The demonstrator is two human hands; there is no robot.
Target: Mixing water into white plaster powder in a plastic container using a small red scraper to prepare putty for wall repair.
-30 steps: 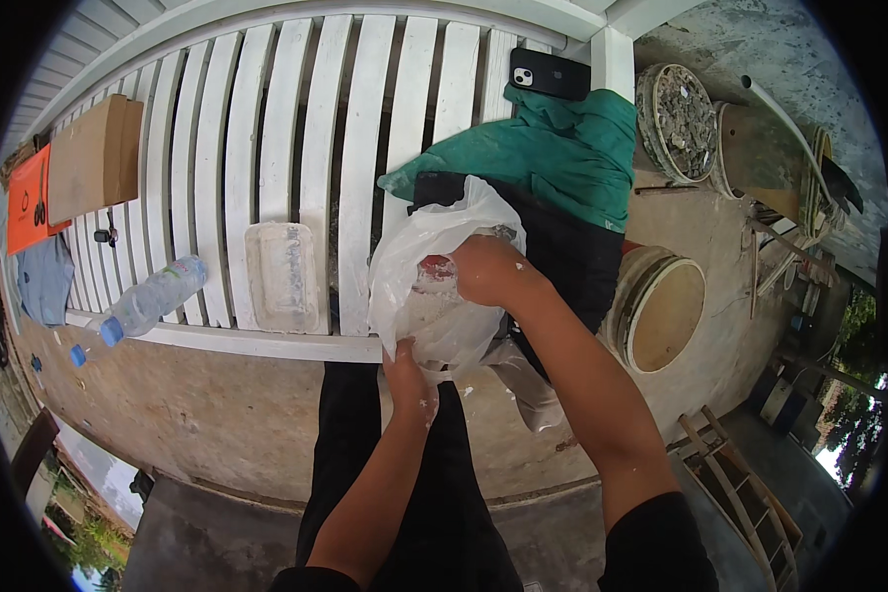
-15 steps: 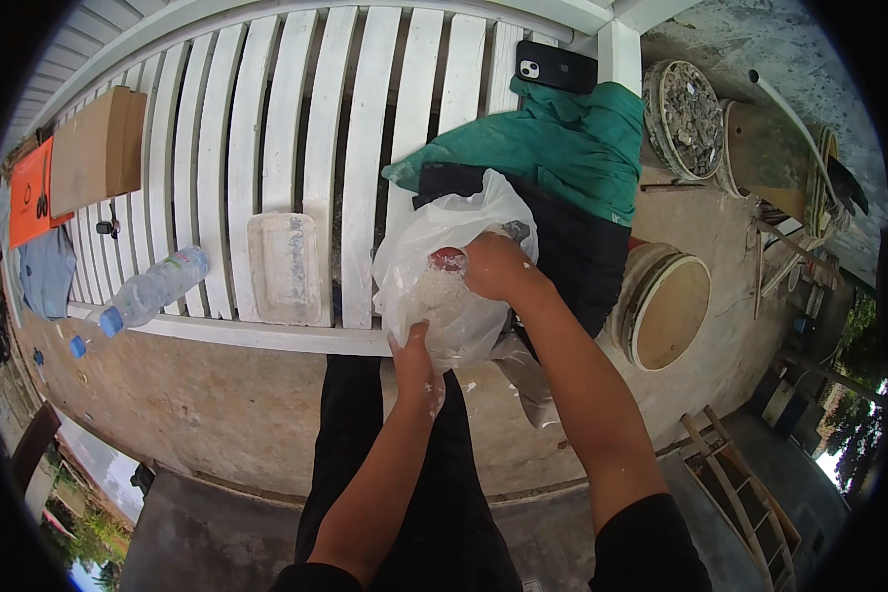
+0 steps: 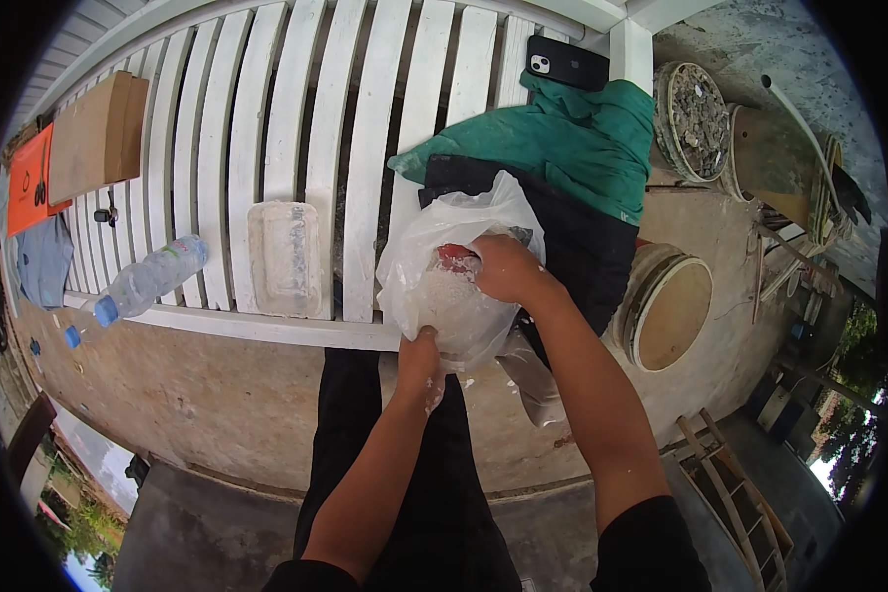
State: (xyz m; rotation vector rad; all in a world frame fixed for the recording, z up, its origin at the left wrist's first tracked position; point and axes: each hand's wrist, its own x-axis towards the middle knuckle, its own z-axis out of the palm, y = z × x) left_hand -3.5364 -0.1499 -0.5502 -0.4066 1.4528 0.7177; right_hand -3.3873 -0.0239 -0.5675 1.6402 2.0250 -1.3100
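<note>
A translucent white plastic bag (image 3: 400, 261) stands at the bench's front edge, its mouth spread wide. White, grainy material (image 3: 451, 318) shows inside it. My left hand (image 3: 421, 363) pinches the near side of the bag, thumb over the plastic. In the bag's mouth, my right hand (image 3: 511, 270) has its fingers curled round a small red thing (image 3: 456, 259); its kind is mostly hidden by the fingers and plastic. White specks cling to both hands. Left of the bag lies a shallow, white-crusted plastic tray (image 3: 257, 261).
Dark cloth (image 3: 587, 266) and a green cloth (image 3: 553, 138) lie right of the bag, below a black phone (image 3: 577, 64). Clear water bottles (image 3: 158, 276), a cardboard box (image 3: 94, 128) and scissors (image 3: 41, 178) are leftward. Buckets (image 3: 666, 311) stand on the floor rightward.
The view has shifted slightly. Both hands stay at the bag, and the right hand sits a little lower within its mouth.
</note>
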